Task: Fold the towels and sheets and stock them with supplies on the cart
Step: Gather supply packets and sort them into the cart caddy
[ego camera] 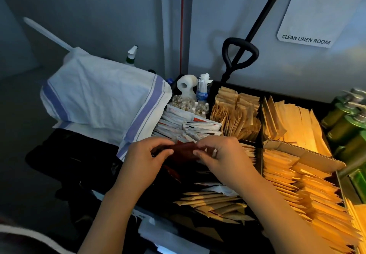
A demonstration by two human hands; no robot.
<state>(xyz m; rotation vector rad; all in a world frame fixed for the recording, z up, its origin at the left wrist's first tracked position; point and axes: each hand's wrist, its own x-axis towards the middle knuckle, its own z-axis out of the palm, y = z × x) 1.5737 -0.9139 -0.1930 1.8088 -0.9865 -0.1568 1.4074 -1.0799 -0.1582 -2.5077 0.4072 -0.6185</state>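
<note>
You're pinching that dark red sachet with both hands, left hand and right hand each in a narrow fingertip grip, over the cart tray, and it's looking light and floppy, so I'd be holding its edges.

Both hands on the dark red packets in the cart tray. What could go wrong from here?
1. Left hand and right hand pinch the dark red packets in dim light; some might slip into the dark compartment below.
2. The striped cloth droops over the tray's edge and may cover the white sachets.
</note>
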